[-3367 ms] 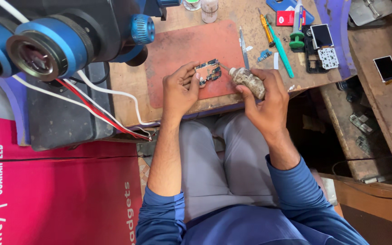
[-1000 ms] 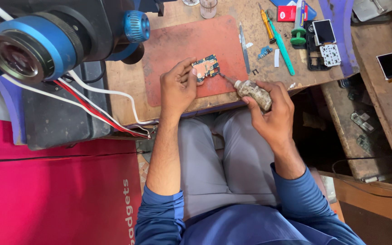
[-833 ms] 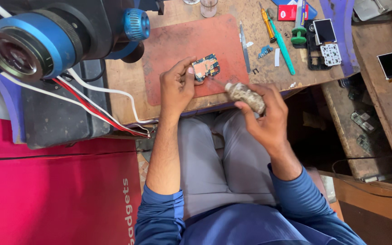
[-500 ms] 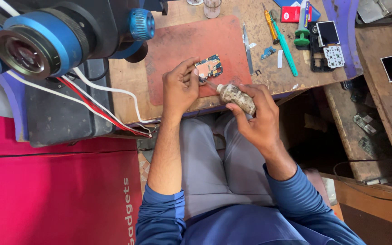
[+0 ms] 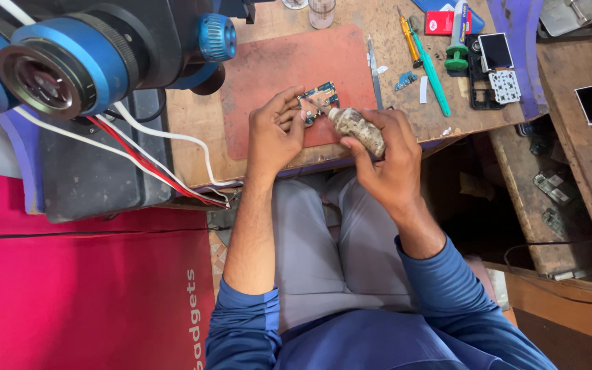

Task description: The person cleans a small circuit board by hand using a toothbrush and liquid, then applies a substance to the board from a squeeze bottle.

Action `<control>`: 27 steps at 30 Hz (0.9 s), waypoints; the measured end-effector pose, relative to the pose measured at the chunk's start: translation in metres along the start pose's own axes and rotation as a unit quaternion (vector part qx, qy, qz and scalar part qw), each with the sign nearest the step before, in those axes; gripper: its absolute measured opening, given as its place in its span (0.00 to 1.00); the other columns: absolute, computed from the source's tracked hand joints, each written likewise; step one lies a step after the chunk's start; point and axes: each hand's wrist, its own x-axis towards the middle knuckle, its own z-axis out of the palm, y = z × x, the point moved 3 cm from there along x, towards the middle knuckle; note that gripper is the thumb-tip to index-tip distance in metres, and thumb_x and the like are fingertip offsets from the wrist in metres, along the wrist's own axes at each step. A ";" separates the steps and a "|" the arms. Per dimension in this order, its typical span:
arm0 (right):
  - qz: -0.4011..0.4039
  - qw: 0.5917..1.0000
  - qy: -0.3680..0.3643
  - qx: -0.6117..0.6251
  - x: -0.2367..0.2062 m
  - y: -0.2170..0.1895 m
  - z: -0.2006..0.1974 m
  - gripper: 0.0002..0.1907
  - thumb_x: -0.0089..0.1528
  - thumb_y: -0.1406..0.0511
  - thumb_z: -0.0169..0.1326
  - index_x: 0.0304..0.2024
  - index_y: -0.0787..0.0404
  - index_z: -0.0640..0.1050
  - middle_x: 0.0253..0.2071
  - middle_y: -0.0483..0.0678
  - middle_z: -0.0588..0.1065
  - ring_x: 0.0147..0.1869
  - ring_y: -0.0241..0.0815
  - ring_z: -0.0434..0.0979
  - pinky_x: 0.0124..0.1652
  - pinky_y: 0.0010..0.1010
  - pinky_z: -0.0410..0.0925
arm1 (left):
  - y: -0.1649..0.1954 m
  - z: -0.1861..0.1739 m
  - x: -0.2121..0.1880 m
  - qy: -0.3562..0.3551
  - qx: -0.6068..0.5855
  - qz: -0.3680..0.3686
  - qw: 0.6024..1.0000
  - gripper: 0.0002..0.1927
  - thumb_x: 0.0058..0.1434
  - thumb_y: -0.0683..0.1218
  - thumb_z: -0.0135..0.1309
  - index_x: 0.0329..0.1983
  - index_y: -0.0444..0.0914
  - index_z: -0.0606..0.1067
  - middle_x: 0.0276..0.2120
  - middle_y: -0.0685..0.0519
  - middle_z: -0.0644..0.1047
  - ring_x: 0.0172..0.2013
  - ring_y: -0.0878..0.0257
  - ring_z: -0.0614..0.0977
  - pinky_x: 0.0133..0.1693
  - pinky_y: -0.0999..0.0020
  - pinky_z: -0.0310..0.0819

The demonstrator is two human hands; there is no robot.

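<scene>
Our left hand [image 5: 275, 133] pinches the board [image 5: 318, 99] on the mat [image 5: 268, 75], right hand [image 5: 386, 154] grips the tool [image 5: 356, 130]; a slip could gouge traces.

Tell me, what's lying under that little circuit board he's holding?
A reddish-brown work mat on the wooden bench lies beneath the small circuit board. The left hand covers the spot directly under its near edge.

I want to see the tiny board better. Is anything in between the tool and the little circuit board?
Nothing visible. The right hand points the worn tool straight at the circuit board, which the left hand pinches over the red mat.
</scene>
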 end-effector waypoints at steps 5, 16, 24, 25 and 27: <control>0.018 1.000 0.004 -0.012 -0.001 0.007 -0.006 0.21 0.64 0.68 0.68 0.54 0.68 0.74 0.48 0.58 0.75 0.51 0.58 0.79 0.50 0.39 0.72 | -0.001 0.000 -0.001 0.008 0.004 0.001 1.000 0.20 0.64 0.30 0.53 0.60 0.28 0.73 0.50 0.42 0.82 0.50 0.62 0.86 0.46 0.74 0.83; 0.034 0.999 0.016 -0.034 -0.006 0.023 -0.021 0.20 0.64 0.69 0.68 0.55 0.68 0.75 0.49 0.57 0.75 0.52 0.57 0.79 0.52 0.39 0.72 | 0.000 0.000 0.000 0.016 -0.005 -0.011 1.000 0.19 0.65 0.30 0.53 0.59 0.28 0.73 0.49 0.41 0.82 0.49 0.61 0.86 0.46 0.73 0.85; 0.036 0.999 -0.014 0.018 -0.024 0.008 -0.010 0.21 0.62 0.68 0.68 0.53 0.68 0.75 0.48 0.56 0.75 0.50 0.54 0.79 0.50 0.36 0.72 | 0.000 0.002 0.000 0.017 -0.010 -0.005 1.000 0.18 0.65 0.30 0.53 0.59 0.26 0.73 0.49 0.40 0.82 0.49 0.60 0.86 0.47 0.71 0.86; 0.039 0.999 -0.016 0.022 -0.024 0.007 -0.009 0.21 0.62 0.68 0.68 0.53 0.68 0.75 0.48 0.57 0.75 0.50 0.54 0.79 0.50 0.36 0.72 | 0.000 0.001 0.000 0.018 -0.001 -0.001 1.000 0.18 0.65 0.30 0.53 0.59 0.26 0.73 0.49 0.40 0.82 0.49 0.60 0.86 0.46 0.71 0.85; 0.040 0.999 -0.015 0.025 -0.024 0.006 -0.008 0.21 0.62 0.68 0.68 0.54 0.68 0.75 0.48 0.57 0.75 0.50 0.54 0.79 0.50 0.36 0.72 | 0.001 0.001 0.000 0.019 0.002 0.004 1.000 0.18 0.65 0.30 0.53 0.59 0.26 0.73 0.48 0.40 0.82 0.49 0.60 0.86 0.46 0.71 0.85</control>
